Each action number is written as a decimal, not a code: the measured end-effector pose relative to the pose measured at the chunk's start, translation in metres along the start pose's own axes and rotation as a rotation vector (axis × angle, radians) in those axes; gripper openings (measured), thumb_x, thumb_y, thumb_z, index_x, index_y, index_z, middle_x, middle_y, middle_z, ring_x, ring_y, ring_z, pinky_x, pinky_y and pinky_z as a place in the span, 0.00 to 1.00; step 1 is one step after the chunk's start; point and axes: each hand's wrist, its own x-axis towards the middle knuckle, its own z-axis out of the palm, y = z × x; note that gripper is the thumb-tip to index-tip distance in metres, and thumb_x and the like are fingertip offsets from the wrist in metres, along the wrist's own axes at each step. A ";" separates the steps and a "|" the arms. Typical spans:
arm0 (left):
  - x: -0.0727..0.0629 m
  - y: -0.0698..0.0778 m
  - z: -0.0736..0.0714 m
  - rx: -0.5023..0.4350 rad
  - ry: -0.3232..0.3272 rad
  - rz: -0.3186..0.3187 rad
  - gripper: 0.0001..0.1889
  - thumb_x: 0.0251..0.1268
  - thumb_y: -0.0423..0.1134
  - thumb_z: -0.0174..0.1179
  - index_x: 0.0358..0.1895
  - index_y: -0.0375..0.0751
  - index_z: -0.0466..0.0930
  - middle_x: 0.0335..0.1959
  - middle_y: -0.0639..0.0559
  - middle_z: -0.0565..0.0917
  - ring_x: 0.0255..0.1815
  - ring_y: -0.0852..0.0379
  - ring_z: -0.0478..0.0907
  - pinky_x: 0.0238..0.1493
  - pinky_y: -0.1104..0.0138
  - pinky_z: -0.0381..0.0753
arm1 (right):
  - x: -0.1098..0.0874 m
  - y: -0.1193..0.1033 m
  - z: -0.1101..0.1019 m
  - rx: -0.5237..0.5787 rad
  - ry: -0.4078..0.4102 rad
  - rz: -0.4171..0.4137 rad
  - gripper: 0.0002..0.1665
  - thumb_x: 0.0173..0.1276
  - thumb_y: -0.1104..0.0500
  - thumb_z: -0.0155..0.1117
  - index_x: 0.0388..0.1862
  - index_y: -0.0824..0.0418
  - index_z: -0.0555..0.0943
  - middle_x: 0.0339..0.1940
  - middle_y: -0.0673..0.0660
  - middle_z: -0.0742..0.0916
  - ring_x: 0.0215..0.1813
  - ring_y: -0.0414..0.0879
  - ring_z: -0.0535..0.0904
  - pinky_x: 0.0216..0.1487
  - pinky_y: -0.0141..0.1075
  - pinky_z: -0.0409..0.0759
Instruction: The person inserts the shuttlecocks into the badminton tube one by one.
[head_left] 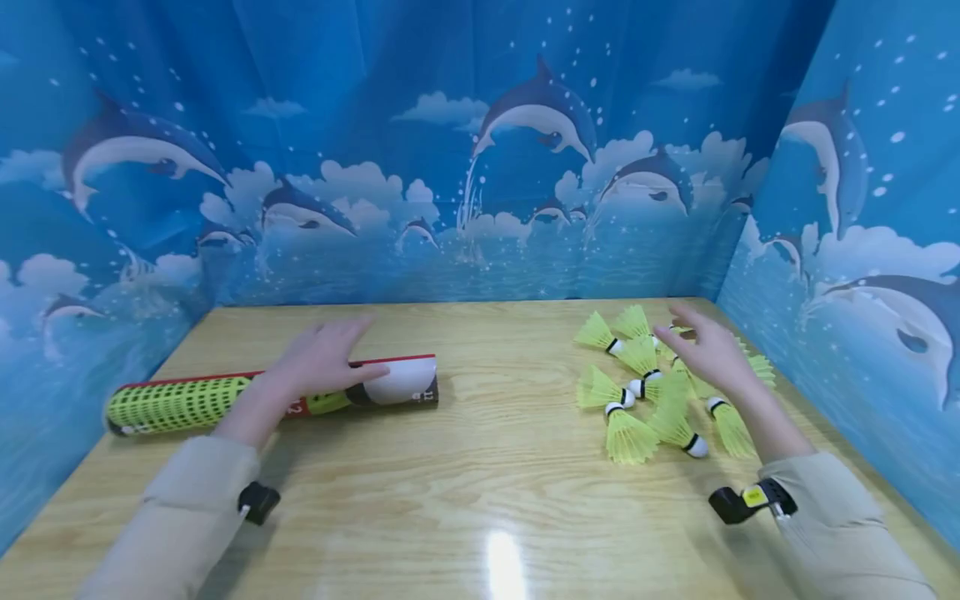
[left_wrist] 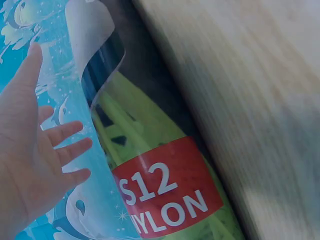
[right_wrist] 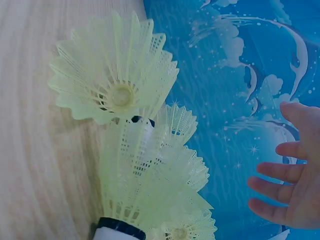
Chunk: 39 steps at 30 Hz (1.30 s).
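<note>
A shuttlecock tube [head_left: 401, 382], patterned yellow-green, red, black and white, lies on its side at the table's left; "NYLON" shows on its red band [left_wrist: 167, 187] in the left wrist view. Above the tube is my left hand [head_left: 318, 358], fingers spread and holding nothing; the left wrist view shows it apart from the tube. Several yellow shuttlecocks [head_left: 630, 435] with white, black-banded heads lie heaped on the right. Over the heap hovers my right hand [head_left: 705, 346], its fingers extended and nothing in them. Shuttlecock skirts [right_wrist: 150, 170] fill the middle of the right wrist view.
Both things lie on a wood-grain table [head_left: 495, 467]. Blue curtains [head_left: 450, 267] printed with dolphins stand along its back and sides. A stretch of tabletop separates the tube from the shuttlecocks. Each wrist wears a small black camera [head_left: 258, 502].
</note>
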 end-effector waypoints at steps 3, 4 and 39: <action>-0.003 0.001 0.003 -0.014 0.004 0.041 0.52 0.50 0.72 0.53 0.72 0.40 0.50 0.68 0.37 0.62 0.66 0.37 0.59 0.63 0.41 0.53 | -0.011 -0.001 0.001 0.068 -0.004 -0.028 0.42 0.72 0.39 0.43 0.72 0.67 0.53 0.61 0.74 0.70 0.57 0.69 0.69 0.49 0.58 0.72; -0.004 0.001 0.004 -0.015 0.006 0.057 0.52 0.49 0.72 0.54 0.72 0.41 0.51 0.67 0.38 0.63 0.66 0.38 0.60 0.62 0.41 0.54 | -0.014 -0.001 0.002 0.079 -0.005 -0.037 0.41 0.72 0.40 0.44 0.71 0.67 0.55 0.59 0.74 0.72 0.56 0.68 0.71 0.49 0.58 0.72; -0.017 -0.002 0.029 0.046 -0.008 0.293 0.46 0.45 0.45 0.73 0.70 0.48 0.59 0.63 0.39 0.69 0.61 0.37 0.66 0.56 0.42 0.66 | -0.069 0.018 0.044 0.208 -0.228 -0.254 0.30 0.59 0.59 0.67 0.58 0.70 0.73 0.53 0.68 0.79 0.45 0.56 0.78 0.38 0.34 0.79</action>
